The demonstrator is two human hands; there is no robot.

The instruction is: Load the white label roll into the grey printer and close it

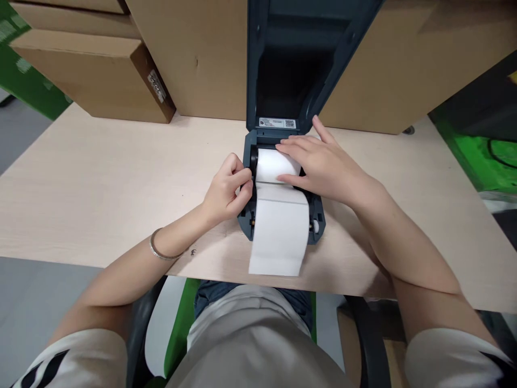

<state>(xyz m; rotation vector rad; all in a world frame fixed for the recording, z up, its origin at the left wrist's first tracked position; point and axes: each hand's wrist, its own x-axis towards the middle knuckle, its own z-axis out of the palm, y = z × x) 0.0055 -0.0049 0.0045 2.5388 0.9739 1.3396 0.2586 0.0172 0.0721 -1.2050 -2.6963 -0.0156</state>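
Observation:
A dark blue label printer (pixel 319 215) sits on the light wooden table (pixel 100 183) with its lid (pixel 297 59) raised upright. A white paper roll (pixel 271 163) lies in its bay, and a white paper strip (pixel 279 231) runs forward over the table's front edge. My right hand (pixel 319 164) rests on top of the roll, fingers stretched and lying flat across it. My left hand (pixel 226 188) is curled at the printer's left side, fingertips pinched on the black roll holder (pixel 253 159) by the roll's end. A silver bracelet (pixel 159 250) circles my left wrist.
Stacked cardboard boxes (pixel 97 70) stand at the back left, and a tall wooden panel (pixel 404 64) runs behind the printer. Green floor (pixel 480 156) shows at the right. My lap and a chair are under the table's front edge.

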